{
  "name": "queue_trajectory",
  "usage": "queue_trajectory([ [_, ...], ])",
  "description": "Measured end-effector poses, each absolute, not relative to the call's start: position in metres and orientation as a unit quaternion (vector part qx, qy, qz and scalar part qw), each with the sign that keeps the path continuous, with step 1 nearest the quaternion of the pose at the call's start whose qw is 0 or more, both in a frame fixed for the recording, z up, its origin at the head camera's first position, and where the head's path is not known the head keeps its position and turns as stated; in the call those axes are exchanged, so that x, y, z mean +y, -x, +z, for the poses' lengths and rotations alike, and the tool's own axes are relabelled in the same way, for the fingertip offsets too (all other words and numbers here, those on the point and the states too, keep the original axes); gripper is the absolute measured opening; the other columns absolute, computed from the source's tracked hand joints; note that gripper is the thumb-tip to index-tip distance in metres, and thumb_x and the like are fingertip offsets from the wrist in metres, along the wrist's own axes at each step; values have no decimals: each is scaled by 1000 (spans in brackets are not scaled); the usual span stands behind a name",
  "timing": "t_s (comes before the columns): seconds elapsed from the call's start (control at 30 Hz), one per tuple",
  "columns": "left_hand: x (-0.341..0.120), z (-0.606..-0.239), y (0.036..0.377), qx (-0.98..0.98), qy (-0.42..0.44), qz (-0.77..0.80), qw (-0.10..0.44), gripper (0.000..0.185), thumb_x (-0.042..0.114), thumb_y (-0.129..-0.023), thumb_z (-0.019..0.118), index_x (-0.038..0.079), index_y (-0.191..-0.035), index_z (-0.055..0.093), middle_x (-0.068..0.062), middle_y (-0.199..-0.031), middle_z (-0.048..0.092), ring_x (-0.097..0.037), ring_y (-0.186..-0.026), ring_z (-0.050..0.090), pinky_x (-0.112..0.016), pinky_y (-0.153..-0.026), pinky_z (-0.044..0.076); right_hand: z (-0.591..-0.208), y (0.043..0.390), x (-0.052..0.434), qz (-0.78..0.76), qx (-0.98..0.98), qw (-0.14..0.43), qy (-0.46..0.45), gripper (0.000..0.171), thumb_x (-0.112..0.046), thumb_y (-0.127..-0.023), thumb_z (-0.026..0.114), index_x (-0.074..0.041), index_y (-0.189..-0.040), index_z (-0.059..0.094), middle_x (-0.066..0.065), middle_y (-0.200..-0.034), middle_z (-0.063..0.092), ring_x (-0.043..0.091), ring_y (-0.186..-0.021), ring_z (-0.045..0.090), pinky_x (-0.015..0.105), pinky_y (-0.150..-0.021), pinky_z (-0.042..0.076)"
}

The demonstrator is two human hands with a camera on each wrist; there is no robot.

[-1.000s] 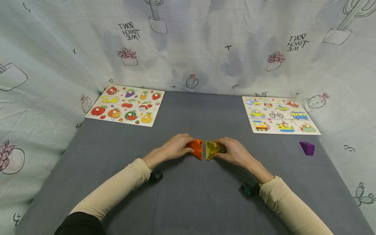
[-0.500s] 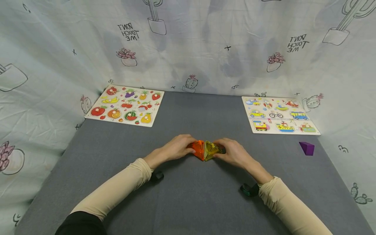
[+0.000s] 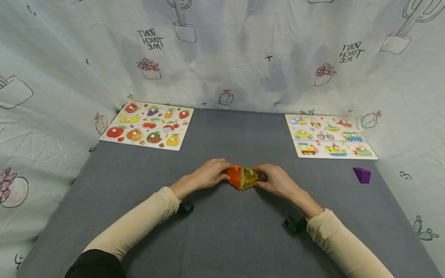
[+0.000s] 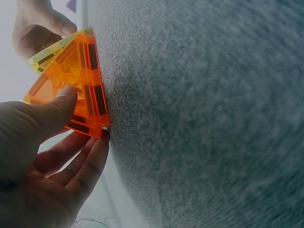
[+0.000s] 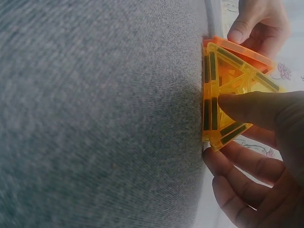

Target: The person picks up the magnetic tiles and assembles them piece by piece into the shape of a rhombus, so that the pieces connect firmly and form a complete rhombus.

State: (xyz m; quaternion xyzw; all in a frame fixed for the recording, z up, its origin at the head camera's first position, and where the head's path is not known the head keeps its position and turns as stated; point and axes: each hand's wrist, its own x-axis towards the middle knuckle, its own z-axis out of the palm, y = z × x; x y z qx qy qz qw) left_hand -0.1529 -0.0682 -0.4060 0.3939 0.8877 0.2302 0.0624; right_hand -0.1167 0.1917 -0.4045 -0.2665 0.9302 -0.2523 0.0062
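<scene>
Near the middle of the table, my left hand grips a see-through orange pyramid of triangular magnetic tiles. The thumb lies on one orange face in the left wrist view, with fingers behind and below. My right hand holds a matching yellow pyramid of magnetic tiles, its thumb pressed on a yellow face in the right wrist view. The two pyramids meet side by side along one edge, low on the grey cloth. Dark magnet strips show along their edges.
A fruit puzzle board lies at the back left, a vehicle puzzle board at the back right. In front of the vehicle board sits a purple wedge block. A patterned curtain encloses the back and sides of the grey table.
A narrow gap between the orange and yellow pyramids has closed, and they now meet. Both hands have kept their hold. The boards and purple block stay in place.
</scene>
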Motion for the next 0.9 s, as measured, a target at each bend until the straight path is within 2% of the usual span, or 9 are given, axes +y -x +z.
queue_trajectory([
  [0.5,-70,-408,152,889,-396,223,58,30,21,-93,67,7,-119,68,-7,-103,68,-15,-85,61,-29,-74,50,-404,117,190,-244,930,-2,273,38,-15,-78,81,-7,-114,69,6,-100,71,17,-81,64,30,-69,51],
  [0.9,-70,-406,154,885,-402,228,49,30,21,-92,68,7,-119,69,-8,-106,69,-17,-91,64,-33,-79,52,-401,116,190,-248,929,-2,275,37,-15,-80,81,-7,-114,69,8,-104,71,19,-83,66,32,-71,53],
])
